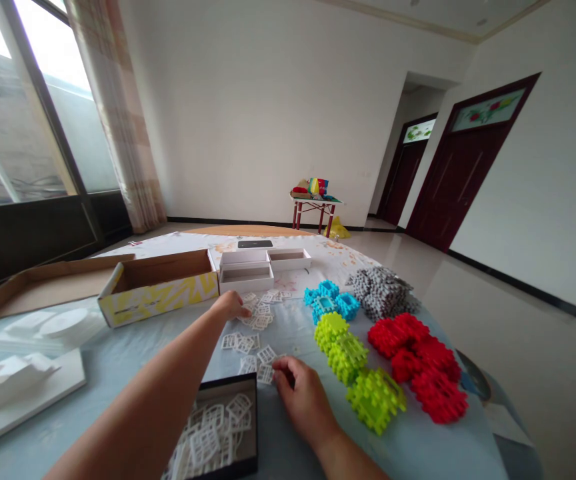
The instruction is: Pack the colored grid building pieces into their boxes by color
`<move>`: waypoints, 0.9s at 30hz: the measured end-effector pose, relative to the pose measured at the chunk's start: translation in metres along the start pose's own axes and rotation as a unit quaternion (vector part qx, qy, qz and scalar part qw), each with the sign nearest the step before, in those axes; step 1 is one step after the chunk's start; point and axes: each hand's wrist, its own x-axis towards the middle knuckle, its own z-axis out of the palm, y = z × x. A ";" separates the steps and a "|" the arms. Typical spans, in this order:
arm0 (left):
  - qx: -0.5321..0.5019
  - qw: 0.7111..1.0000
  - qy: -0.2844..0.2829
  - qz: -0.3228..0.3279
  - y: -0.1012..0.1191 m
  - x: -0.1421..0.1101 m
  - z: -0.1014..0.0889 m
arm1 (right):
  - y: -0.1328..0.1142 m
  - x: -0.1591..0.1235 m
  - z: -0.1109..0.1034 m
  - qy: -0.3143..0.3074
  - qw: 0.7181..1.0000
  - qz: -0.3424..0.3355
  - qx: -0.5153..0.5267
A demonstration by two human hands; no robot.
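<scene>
My left hand [231, 307] reaches across to a loose row of small white plastic window-frame pieces [262, 323]. Its fingers are closed at the edge of that row, and their tips are partly hidden. Nearer to me, my right hand [304, 400] rests on the cloth with curled fingers, its tips beside another white window-frame piece [265, 373]; whether it grips anything does not show. Between my forearms stands a black-edged open box [257, 427] with many more white pieces [205, 443] in it. My left forearm covers part of this box.
On the right lie blue [325, 303], lime-green [375, 400] and red [438, 373] interlocking blocks, plus a grey pile [383, 293]. Small white boxes [246, 275], a phone [255, 244] and a yellow-patterned carton [163, 293] stand farther back. White foam pieces [23, 387] lie left.
</scene>
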 end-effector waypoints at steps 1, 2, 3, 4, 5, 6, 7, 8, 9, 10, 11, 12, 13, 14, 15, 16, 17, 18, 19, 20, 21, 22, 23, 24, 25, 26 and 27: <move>0.002 1.000 -0.004 -0.004 0.001 0.000 0.001 | 0.000 0.000 0.000 0.000 1.000 0.000 -0.001; 0.004 1.000 -0.009 -0.007 0.003 0.000 0.002 | 0.000 0.000 0.000 0.000 1.000 -0.001 -0.003; 0.005 1.000 -0.012 -0.008 0.004 -0.002 0.003 | 0.000 0.000 0.000 0.000 1.000 -0.001 -0.003; 0.005 1.000 -0.014 -0.008 0.004 -0.003 0.003 | 0.000 0.000 0.001 0.000 1.000 -0.002 -0.005; 0.004 1.000 -0.013 -0.007 0.005 -0.006 0.004 | 0.000 0.000 0.001 0.001 1.000 -0.003 -0.005; 0.002 1.000 -0.011 -0.005 0.005 -0.009 0.004 | 0.000 0.000 0.000 0.001 1.000 -0.004 -0.006; -0.001 1.000 -0.006 -0.004 0.005 -0.012 0.004 | 0.000 0.000 0.000 0.003 1.000 -0.006 -0.006; -0.004 1.000 0.001 -0.002 0.005 -0.015 0.005 | 0.000 0.000 0.000 0.004 1.000 -0.008 -0.007; -0.009 1.000 0.009 0.001 0.004 -0.019 0.004 | 0.000 0.000 0.000 0.005 1.000 -0.012 -0.007; -0.014 1.000 0.018 0.003 0.003 -0.023 0.004 | 0.000 0.000 0.000 0.006 1.000 -0.015 -0.008; -0.020 0.999 0.029 0.006 0.002 -0.027 0.002 | 0.000 0.000 0.000 0.006 1.000 -0.018 -0.007; -0.027 0.999 0.039 0.009 0.000 -0.031 -0.001 | 0.000 -0.001 -0.001 0.006 1.000 -0.020 -0.005; -0.035 0.998 0.050 0.013 -0.003 -0.036 -0.004 | 0.001 -0.001 -0.001 0.006 1.000 -0.022 -0.003; -0.044 0.997 0.060 0.018 -0.005 -0.043 -0.008 | 0.002 -0.001 -0.002 0.006 1.000 -0.023 0.001; -0.052 0.996 0.066 0.026 -0.008 -0.050 -0.013 | 0.003 -0.001 -0.002 0.007 1.000 -0.023 0.005; -0.060 0.995 0.069 0.035 -0.012 -0.059 -0.018 | 0.004 -0.001 -0.003 0.007 1.000 -0.022 0.010; -0.069 0.994 0.066 0.048 -0.015 -0.069 -0.023 | 0.005 -0.001 -0.003 0.008 1.000 -0.021 0.015; -0.077 0.993 0.058 0.061 -0.018 -0.080 -0.028 | 0.006 -0.001 -0.003 0.009 1.000 -0.020 0.020; -0.085 0.993 0.043 0.076 -0.021 -0.092 -0.031 | 0.007 -0.001 -0.004 0.010 0.999 -0.019 0.024; -0.093 0.991 0.021 0.090 -0.024 -0.105 -0.033 | 0.008 -0.001 -0.004 0.010 0.999 -0.020 0.027; -0.101 0.990 -0.005 0.102 -0.026 -0.119 -0.034 | 0.008 -0.001 -0.004 0.011 0.999 -0.021 0.028; -0.107 0.987 -0.030 0.113 -0.027 -0.131 -0.034 | 0.007 -0.001 -0.004 0.012 0.999 -0.024 0.026; -0.111 0.985 -0.052 0.121 -0.028 -0.144 -0.033 | 0.007 -0.001 -0.005 0.011 0.999 -0.026 0.023; -0.112 0.983 -0.072 0.129 -0.028 -0.155 -0.031 | 0.006 -0.001 -0.005 0.011 0.999 -0.027 0.020; -0.112 0.980 -0.089 0.137 -0.027 -0.165 -0.029 | 0.005 -0.001 -0.005 0.010 0.999 -0.027 0.017; -0.110 0.978 -0.104 0.144 -0.026 -0.173 -0.027 | 0.004 -0.001 -0.006 0.009 1.000 -0.026 0.014; -0.107 0.976 -0.117 0.150 -0.024 -0.180 -0.025 | 0.003 -0.002 -0.006 0.008 1.000 -0.025 0.012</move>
